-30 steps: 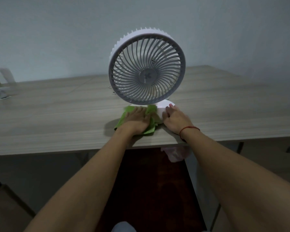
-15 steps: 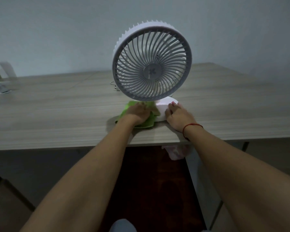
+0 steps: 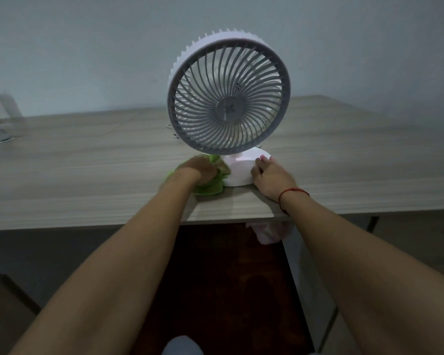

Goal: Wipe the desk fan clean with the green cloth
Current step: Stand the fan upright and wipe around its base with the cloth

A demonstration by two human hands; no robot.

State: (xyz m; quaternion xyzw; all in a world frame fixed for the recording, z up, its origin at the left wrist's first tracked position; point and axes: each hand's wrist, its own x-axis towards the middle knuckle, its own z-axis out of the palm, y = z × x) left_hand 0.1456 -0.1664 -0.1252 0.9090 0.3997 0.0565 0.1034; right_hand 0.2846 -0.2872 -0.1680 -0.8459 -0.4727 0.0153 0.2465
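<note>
Clutching the green cloth (image 3: 208, 190) beside the desk fan (image 3: 228, 93), the left hand (image 3: 198, 172) curls; the right hand (image 3: 270, 178) rests relaxed fingers (image 3: 260, 163) on its base (image 3: 241, 171).

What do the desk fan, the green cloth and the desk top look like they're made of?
The desk fan looks like moulded plastic: matte grey grille, smooth white base, thin uniform ribs. The green cloth is soft fabric, perhaps microfibre; it bunches under the left hand. The desk top shows pale wood grain, probably matte laminate.
</note>
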